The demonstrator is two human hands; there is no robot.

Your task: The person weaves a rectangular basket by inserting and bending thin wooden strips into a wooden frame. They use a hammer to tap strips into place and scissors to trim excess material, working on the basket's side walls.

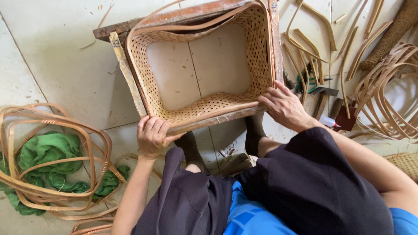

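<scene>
Head view, looking down at a seated person at work on a tiled floor (65,65). A woven bamboo basket wall (204,104), open at top and bottom so that the floor tiles showed through its middle, sat inside a rusty rectangular frame (130,24) on the floor, just ahead of the person's knees. The basket held nothing; only its perforated woven sides and a bent bamboo rim strip (174,27) along its upper edge enclosed the opening.

The left hand (152,135) was closed over the near left corner of the basket and frame, fingers curled on the rim. The right hand (283,105) lay on the near right corner, fingers spread and bent, pressing on the rim; whether it gripped or merely rested could not be told.

To the left lay a stack of bent bamboo hoops (52,174), and within and beneath them a crumpled green cloth (48,150). To the right, loose curved bamboo strips (313,39) were scattered on the floor, with a further bundle of hoops (387,95) at the right edge. Between these and the frame lay a hammer (323,93) and a small white-bodied bottle with a red tip (328,122). A piece of woven matting (405,163) showed beside the right forearm.
</scene>
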